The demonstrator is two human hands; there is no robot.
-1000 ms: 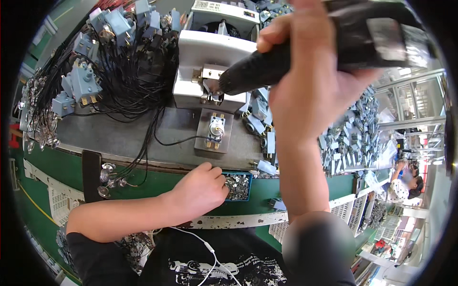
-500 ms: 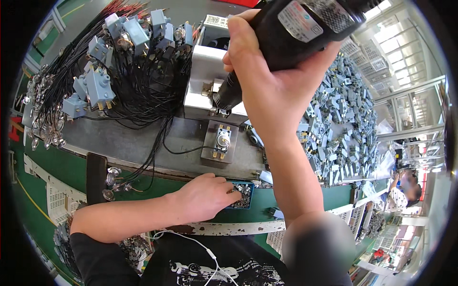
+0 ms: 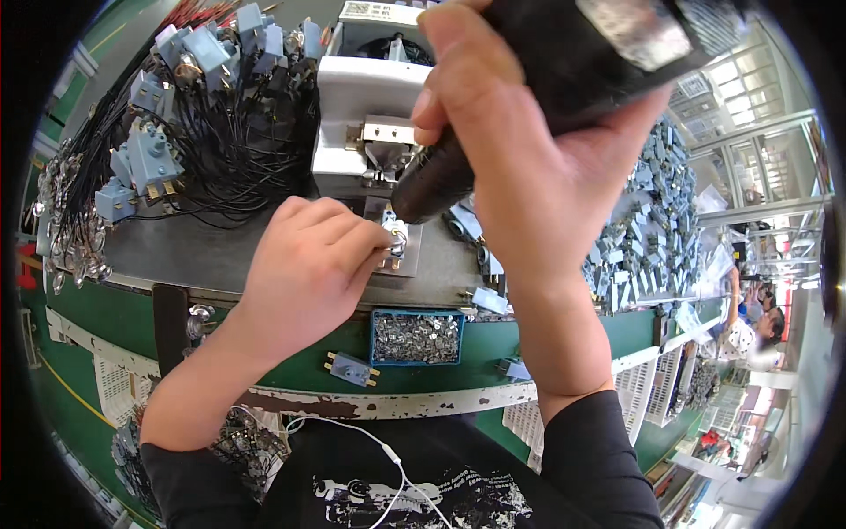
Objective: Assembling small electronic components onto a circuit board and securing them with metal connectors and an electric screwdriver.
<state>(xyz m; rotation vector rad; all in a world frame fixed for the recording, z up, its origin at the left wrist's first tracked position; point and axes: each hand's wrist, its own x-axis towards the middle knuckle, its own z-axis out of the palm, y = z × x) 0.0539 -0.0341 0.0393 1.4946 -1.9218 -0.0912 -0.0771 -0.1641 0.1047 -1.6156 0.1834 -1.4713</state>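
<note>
My right hand (image 3: 542, 181) is wrapped round a black power screwdriver (image 3: 564, 66), whose tapered nose slants down to the left. That nose ends just above a small blue-grey switch-like part (image 3: 399, 236) with brass tabs, seated on a metal block (image 3: 408, 263). From the left, my left hand (image 3: 308, 260) reaches over with thumb and forefinger pinched together at this part. Whatever is between those fingertips is too small or hidden to make out. The screwdriver's tip is close to the fingertips; contact cannot be told.
Behind the block stands a white machine (image 3: 374, 84). Wired blue-grey parts (image 3: 150, 159) crowd the left, and loose ones (image 3: 639, 229) heap at right. A blue tray (image 3: 416, 363) of small metal pieces sits at the front edge, beside a loose part (image 3: 351, 369). Another person (image 3: 749, 339) works far right.
My left hand has left the blue tray and moved up to the part on the block. The screwdriver's nose has come down closer to that part. The view has shifted slightly.
</note>
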